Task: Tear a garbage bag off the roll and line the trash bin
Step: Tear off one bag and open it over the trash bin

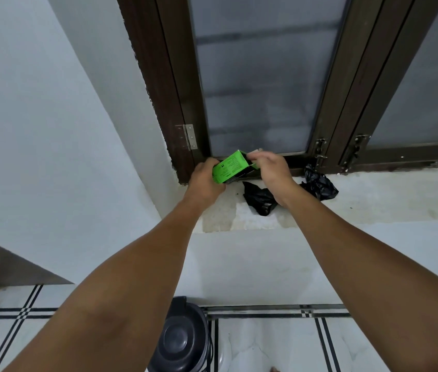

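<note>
A bright green cardboard box [230,165] is held above the left end of the window sill [373,194]. My left hand [204,181] grips its lower left end. My right hand [269,167] pinches the box's open flap at its upper right end. No roll of bags shows outside the box. Two crumpled black bags lie on the sill: one [259,197] under my right wrist, another [318,183] further right. The dark trash bin [180,342] stands on the floor below, against the wall, seen from above between my forearms.
A brown-framed window with frosted glass [255,76] rises behind the sill, with latches [320,153] at its base. White walls close in on the left. The floor has white tiles with black stripes [279,312].
</note>
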`<state>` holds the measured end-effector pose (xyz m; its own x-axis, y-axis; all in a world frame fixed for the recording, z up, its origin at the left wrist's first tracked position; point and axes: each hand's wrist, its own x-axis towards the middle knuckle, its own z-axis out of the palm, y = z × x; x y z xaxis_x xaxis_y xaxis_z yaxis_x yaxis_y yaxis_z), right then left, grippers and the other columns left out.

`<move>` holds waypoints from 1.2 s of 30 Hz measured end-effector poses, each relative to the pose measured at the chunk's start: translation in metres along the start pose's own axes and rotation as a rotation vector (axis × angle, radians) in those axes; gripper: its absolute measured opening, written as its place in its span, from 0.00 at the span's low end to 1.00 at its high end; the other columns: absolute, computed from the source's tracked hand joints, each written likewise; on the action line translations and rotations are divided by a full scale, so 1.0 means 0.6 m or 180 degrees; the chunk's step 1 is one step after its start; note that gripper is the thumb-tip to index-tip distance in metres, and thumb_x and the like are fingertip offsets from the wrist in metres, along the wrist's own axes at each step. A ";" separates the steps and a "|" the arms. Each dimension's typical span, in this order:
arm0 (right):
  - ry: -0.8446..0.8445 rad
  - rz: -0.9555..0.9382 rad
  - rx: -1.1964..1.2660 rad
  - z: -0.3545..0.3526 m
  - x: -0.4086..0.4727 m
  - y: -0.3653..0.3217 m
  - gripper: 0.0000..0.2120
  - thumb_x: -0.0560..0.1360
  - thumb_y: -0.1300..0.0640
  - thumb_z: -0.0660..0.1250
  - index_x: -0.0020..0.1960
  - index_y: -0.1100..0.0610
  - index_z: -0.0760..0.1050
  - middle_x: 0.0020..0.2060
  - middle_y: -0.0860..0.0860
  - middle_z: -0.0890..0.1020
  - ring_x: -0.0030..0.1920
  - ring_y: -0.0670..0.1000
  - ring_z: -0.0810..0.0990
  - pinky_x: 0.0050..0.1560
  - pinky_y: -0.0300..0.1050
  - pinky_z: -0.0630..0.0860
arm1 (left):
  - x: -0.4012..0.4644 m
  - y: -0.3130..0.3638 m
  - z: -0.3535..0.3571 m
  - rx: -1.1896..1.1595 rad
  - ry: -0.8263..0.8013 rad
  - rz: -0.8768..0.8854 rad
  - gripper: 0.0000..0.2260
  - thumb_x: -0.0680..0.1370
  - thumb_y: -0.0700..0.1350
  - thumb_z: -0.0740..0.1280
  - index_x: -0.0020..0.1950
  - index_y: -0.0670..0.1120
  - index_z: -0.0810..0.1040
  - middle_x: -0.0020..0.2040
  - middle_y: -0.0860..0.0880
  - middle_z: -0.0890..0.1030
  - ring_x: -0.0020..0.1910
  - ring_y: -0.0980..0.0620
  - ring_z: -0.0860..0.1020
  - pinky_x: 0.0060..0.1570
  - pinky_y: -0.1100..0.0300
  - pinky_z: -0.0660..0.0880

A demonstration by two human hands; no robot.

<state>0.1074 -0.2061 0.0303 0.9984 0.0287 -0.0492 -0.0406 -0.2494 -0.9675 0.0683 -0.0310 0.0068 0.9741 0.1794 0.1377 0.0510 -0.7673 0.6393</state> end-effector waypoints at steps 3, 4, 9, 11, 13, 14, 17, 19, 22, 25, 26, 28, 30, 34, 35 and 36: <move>0.0108 0.0030 0.0065 -0.004 0.004 0.015 0.13 0.80 0.61 0.66 0.63 0.50 0.77 0.65 0.52 0.74 0.62 0.50 0.74 0.59 0.40 0.70 | 0.000 -0.007 -0.002 -0.0001 -0.0058 0.0036 0.24 0.72 0.39 0.77 0.67 0.45 0.75 0.60 0.42 0.76 0.55 0.48 0.75 0.51 0.61 0.68; 0.0166 0.0073 0.0059 -0.006 0.005 0.019 0.19 0.79 0.59 0.68 0.68 0.49 0.73 0.68 0.53 0.72 0.62 0.51 0.74 0.61 0.42 0.71 | 0.000 -0.008 -0.002 -0.0004 -0.0077 0.0058 0.24 0.72 0.39 0.78 0.67 0.46 0.75 0.60 0.42 0.76 0.54 0.49 0.74 0.51 0.61 0.67; 0.0138 0.0462 0.0662 -0.005 0.008 0.025 0.38 0.75 0.55 0.76 0.78 0.51 0.59 0.70 0.56 0.68 0.67 0.57 0.74 0.66 0.56 0.77 | 0.001 -0.012 -0.005 -0.0035 -0.0075 0.0114 0.25 0.73 0.39 0.78 0.68 0.46 0.75 0.60 0.43 0.76 0.53 0.52 0.72 0.51 0.61 0.68; 0.0188 0.0471 0.0581 -0.005 0.011 0.027 0.39 0.73 0.52 0.76 0.78 0.52 0.60 0.70 0.55 0.70 0.66 0.56 0.74 0.68 0.55 0.74 | 0.003 -0.012 -0.006 -0.0057 -0.0047 0.0126 0.25 0.73 0.40 0.78 0.68 0.46 0.75 0.60 0.44 0.76 0.53 0.52 0.72 0.51 0.61 0.68; 0.0194 0.0595 0.0609 -0.005 0.015 0.029 0.39 0.73 0.50 0.75 0.78 0.53 0.61 0.70 0.54 0.73 0.66 0.55 0.75 0.68 0.54 0.74 | 0.005 -0.011 -0.007 -0.0087 -0.0047 0.0132 0.25 0.73 0.40 0.78 0.68 0.47 0.75 0.60 0.45 0.76 0.54 0.52 0.73 0.52 0.61 0.69; 0.0172 0.0645 0.0747 -0.005 0.015 0.027 0.36 0.74 0.52 0.74 0.77 0.53 0.63 0.69 0.54 0.74 0.65 0.55 0.76 0.65 0.53 0.76 | 0.006 -0.011 -0.006 -0.0088 -0.0053 0.0140 0.25 0.73 0.40 0.78 0.68 0.47 0.75 0.60 0.45 0.76 0.54 0.52 0.73 0.52 0.60 0.69; 0.0115 0.0490 0.1095 -0.007 0.009 0.022 0.21 0.78 0.57 0.71 0.69 0.56 0.72 0.59 0.55 0.82 0.53 0.52 0.84 0.46 0.44 0.83 | 0.009 -0.013 -0.004 -0.0066 -0.0040 0.0115 0.25 0.73 0.41 0.78 0.67 0.49 0.75 0.61 0.45 0.76 0.55 0.52 0.73 0.52 0.59 0.70; 0.0048 0.0270 0.1038 -0.005 0.005 0.021 0.16 0.79 0.53 0.71 0.65 0.56 0.77 0.53 0.52 0.84 0.49 0.51 0.85 0.44 0.43 0.83 | 0.009 -0.014 -0.004 -0.0040 0.0002 0.0070 0.24 0.74 0.41 0.78 0.67 0.50 0.75 0.60 0.45 0.76 0.55 0.50 0.74 0.52 0.57 0.73; -0.0052 0.0019 0.0757 0.001 0.008 0.028 0.10 0.80 0.51 0.70 0.58 0.54 0.81 0.53 0.52 0.85 0.54 0.54 0.84 0.45 0.46 0.82 | 0.009 -0.017 -0.002 0.0011 0.0063 0.0093 0.23 0.74 0.41 0.77 0.67 0.50 0.76 0.59 0.45 0.76 0.56 0.47 0.77 0.52 0.57 0.74; 0.0013 -0.0200 0.0473 0.006 0.012 0.037 0.08 0.79 0.55 0.70 0.58 0.54 0.82 0.53 0.52 0.85 0.55 0.53 0.84 0.47 0.47 0.83 | 0.008 -0.016 -0.001 0.0029 0.0096 0.0114 0.23 0.74 0.42 0.77 0.66 0.50 0.77 0.58 0.44 0.77 0.55 0.46 0.78 0.52 0.56 0.75; 0.0060 -0.0252 0.0400 0.007 0.014 0.039 0.08 0.79 0.55 0.71 0.57 0.54 0.82 0.51 0.52 0.86 0.54 0.52 0.84 0.51 0.50 0.84 | 0.007 -0.015 -0.002 0.0030 0.0091 0.0108 0.23 0.74 0.42 0.77 0.66 0.50 0.77 0.58 0.44 0.77 0.55 0.46 0.78 0.53 0.55 0.76; 0.0184 -0.0340 0.0292 0.009 0.016 0.043 0.07 0.77 0.54 0.73 0.54 0.54 0.83 0.48 0.50 0.86 0.50 0.50 0.85 0.55 0.52 0.83 | 0.005 -0.013 -0.003 0.0026 0.0098 0.0100 0.23 0.74 0.42 0.77 0.67 0.50 0.77 0.59 0.44 0.77 0.56 0.46 0.78 0.54 0.53 0.77; 0.0384 -0.0412 0.0164 0.010 0.017 0.043 0.07 0.75 0.52 0.74 0.49 0.55 0.83 0.44 0.50 0.86 0.46 0.48 0.84 0.53 0.50 0.82 | 0.004 -0.012 -0.003 -0.0009 0.0106 0.0111 0.23 0.74 0.42 0.77 0.67 0.50 0.77 0.58 0.44 0.77 0.55 0.46 0.78 0.53 0.55 0.76; 0.0466 -0.0538 0.0093 0.012 0.015 0.036 0.12 0.76 0.47 0.74 0.44 0.56 0.83 0.39 0.48 0.85 0.41 0.46 0.82 0.47 0.44 0.78 | 0.003 -0.010 -0.003 -0.0076 0.0077 0.0120 0.23 0.74 0.42 0.76 0.68 0.50 0.77 0.58 0.45 0.77 0.54 0.48 0.78 0.51 0.58 0.74; 0.0429 -0.0568 0.0074 0.013 0.013 0.034 0.14 0.76 0.46 0.72 0.43 0.57 0.83 0.36 0.46 0.84 0.39 0.45 0.80 0.45 0.43 0.77 | 0.003 -0.010 -0.005 -0.0101 0.0073 0.0114 0.23 0.74 0.42 0.76 0.68 0.50 0.77 0.58 0.45 0.77 0.54 0.47 0.78 0.51 0.58 0.73; 0.0390 -0.0586 0.0045 0.013 0.011 0.032 0.16 0.77 0.44 0.70 0.44 0.57 0.84 0.34 0.43 0.82 0.37 0.43 0.78 0.43 0.42 0.75 | 0.003 -0.009 -0.006 -0.0133 0.0070 0.0109 0.23 0.74 0.43 0.76 0.69 0.50 0.77 0.58 0.45 0.77 0.55 0.47 0.78 0.52 0.58 0.73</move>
<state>0.1129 -0.2030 0.0093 0.9863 -0.0455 0.1583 0.1433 -0.2372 -0.9608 0.0688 -0.0242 0.0065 0.9700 0.1673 0.1764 0.0079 -0.7469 0.6649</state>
